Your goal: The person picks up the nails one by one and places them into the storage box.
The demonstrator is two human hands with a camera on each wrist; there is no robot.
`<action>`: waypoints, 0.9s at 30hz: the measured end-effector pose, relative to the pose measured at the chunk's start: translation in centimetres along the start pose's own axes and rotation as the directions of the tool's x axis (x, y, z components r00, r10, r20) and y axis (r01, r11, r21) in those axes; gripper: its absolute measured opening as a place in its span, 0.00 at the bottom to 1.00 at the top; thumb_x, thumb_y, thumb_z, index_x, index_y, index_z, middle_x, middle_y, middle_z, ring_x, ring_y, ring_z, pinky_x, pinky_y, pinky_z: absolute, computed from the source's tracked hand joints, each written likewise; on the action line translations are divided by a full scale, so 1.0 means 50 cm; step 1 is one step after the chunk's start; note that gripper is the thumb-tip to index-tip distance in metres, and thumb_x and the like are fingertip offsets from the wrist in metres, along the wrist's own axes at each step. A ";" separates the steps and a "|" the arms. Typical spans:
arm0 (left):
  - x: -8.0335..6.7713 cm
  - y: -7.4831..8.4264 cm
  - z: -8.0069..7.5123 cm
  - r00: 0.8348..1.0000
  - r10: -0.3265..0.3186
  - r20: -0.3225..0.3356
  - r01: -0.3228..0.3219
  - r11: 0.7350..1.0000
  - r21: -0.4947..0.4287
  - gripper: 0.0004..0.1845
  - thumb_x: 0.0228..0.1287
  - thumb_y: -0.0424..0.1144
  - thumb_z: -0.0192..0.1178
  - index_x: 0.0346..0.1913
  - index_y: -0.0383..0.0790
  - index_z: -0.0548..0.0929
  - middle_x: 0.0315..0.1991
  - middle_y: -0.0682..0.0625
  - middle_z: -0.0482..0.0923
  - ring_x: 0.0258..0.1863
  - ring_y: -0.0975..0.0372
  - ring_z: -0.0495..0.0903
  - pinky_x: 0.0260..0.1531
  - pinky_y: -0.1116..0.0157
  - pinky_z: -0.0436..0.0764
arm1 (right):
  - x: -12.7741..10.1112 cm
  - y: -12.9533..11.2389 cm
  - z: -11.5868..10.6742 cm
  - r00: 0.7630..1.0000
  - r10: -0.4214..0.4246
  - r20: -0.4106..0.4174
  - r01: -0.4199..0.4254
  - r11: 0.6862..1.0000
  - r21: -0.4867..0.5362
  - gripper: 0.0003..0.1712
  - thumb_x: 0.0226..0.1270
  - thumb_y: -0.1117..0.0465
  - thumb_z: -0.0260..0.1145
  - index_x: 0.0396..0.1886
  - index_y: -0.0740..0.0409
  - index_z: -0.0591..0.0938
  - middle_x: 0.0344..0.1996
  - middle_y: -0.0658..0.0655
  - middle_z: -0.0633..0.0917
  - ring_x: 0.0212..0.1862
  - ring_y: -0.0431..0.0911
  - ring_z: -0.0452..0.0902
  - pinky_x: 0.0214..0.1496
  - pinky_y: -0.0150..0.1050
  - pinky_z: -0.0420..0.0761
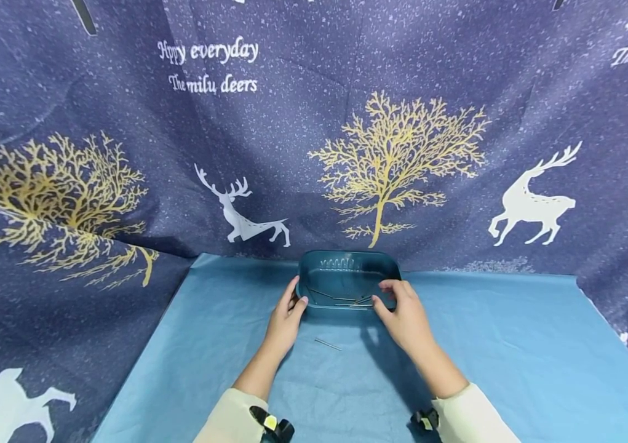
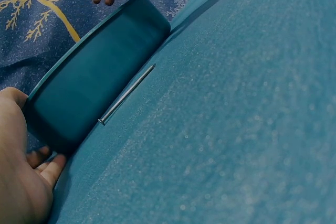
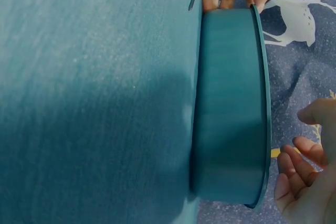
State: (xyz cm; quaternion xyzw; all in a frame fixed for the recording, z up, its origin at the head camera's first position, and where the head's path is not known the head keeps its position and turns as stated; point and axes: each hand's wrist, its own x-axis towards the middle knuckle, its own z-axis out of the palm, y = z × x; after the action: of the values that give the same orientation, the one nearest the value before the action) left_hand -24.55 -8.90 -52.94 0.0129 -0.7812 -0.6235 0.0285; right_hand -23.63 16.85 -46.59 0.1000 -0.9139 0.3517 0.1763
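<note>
A teal rectangular tray (image 1: 338, 315) stands on the blue cloth near its back edge. Several thin metal nails (image 1: 353, 304) lie inside, mostly along the front side. My left hand (image 1: 283, 323) grips the tray's left end, its thumb at the rim and its fingers against the wall. Over the right end hangs my right hand (image 1: 409, 312); in the right wrist view its thumb and loosely bent fingers (image 3: 302, 169) are apart, with nothing seen between them. In front of the tray a nail (image 2: 127, 94) lies on the cloth, its flat head toward my left hand in the left wrist view.
The blue cloth (image 1: 491, 344) spreads out on both sides of the tray. Right behind the tray hangs a dark blue curtain (image 1: 302, 154) printed with deer and golden trees. Both wrists carry strapped black devices (image 1: 272, 424).
</note>
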 end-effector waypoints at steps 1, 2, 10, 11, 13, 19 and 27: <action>0.000 -0.001 0.000 1.000 0.001 0.000 -0.001 1.000 0.001 0.30 0.79 0.49 0.51 0.80 0.64 0.58 0.78 0.40 0.61 0.75 0.47 0.66 0.69 0.45 0.72 | 0.000 0.001 0.000 1.000 -0.005 -0.001 0.005 1.000 -0.001 0.18 0.68 0.58 0.70 0.53 0.62 0.81 0.46 0.61 0.82 0.46 0.54 0.78 0.49 0.51 0.80; 0.000 -0.001 0.000 1.000 0.000 0.000 0.000 1.000 0.001 0.30 0.79 0.49 0.51 0.79 0.65 0.58 0.78 0.40 0.60 0.75 0.47 0.66 0.69 0.45 0.72 | 0.000 0.002 0.000 1.000 -0.009 -0.002 0.009 1.000 -0.002 0.18 0.68 0.58 0.70 0.53 0.62 0.81 0.46 0.61 0.82 0.46 0.54 0.78 0.49 0.51 0.80; 0.000 0.001 0.000 1.000 -0.006 -0.002 0.006 1.000 0.003 0.30 0.80 0.49 0.51 0.79 0.68 0.57 0.79 0.41 0.59 0.76 0.47 0.64 0.70 0.45 0.71 | -0.005 -0.002 -0.002 1.000 -0.010 0.024 0.010 1.000 -0.001 0.16 0.68 0.58 0.70 0.52 0.59 0.81 0.45 0.59 0.82 0.46 0.54 0.80 0.48 0.50 0.80; 0.000 0.002 0.000 1.000 -0.008 -0.003 0.008 1.000 0.003 0.30 0.80 0.49 0.51 0.79 0.68 0.57 0.79 0.41 0.59 0.76 0.48 0.64 0.70 0.45 0.71 | -0.006 -0.003 -0.002 1.000 -0.016 0.022 0.016 1.000 -0.001 0.16 0.68 0.58 0.70 0.52 0.59 0.81 0.44 0.59 0.82 0.45 0.54 0.80 0.48 0.49 0.80; 0.000 0.003 -0.001 1.000 -0.010 -0.007 0.010 1.000 0.002 0.30 0.79 0.49 0.51 0.79 0.68 0.58 0.78 0.41 0.60 0.76 0.48 0.65 0.70 0.45 0.71 | -0.008 -0.005 -0.001 0.999 -0.029 0.021 0.029 1.000 0.002 0.16 0.67 0.59 0.71 0.52 0.59 0.82 0.44 0.59 0.82 0.45 0.54 0.80 0.48 0.49 0.81; 0.000 0.002 0.000 1.000 -0.002 -0.011 0.002 1.000 -0.003 0.30 0.79 0.48 0.52 0.78 0.68 0.58 0.78 0.41 0.61 0.75 0.48 0.66 0.69 0.46 0.72 | -0.017 -0.014 0.001 0.997 -0.062 0.045 0.062 0.998 -0.001 0.16 0.67 0.58 0.71 0.52 0.56 0.82 0.42 0.58 0.82 0.45 0.53 0.80 0.46 0.48 0.80; 0.000 -0.003 0.000 1.000 0.006 -0.005 -0.006 1.000 0.001 0.29 0.80 0.48 0.51 0.78 0.71 0.58 0.78 0.41 0.60 0.75 0.48 0.65 0.70 0.46 0.72 | -0.026 -0.022 0.006 0.994 -0.073 0.081 0.074 0.997 -0.007 0.14 0.69 0.56 0.70 0.51 0.53 0.83 0.42 0.56 0.82 0.43 0.47 0.78 0.41 0.41 0.78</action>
State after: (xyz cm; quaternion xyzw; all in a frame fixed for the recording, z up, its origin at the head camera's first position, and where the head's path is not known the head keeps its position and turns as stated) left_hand -24.56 -8.93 -53.09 0.0119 -0.7815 -0.6229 0.0323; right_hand -22.18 15.94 -46.65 0.1469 -0.9177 0.3361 0.1526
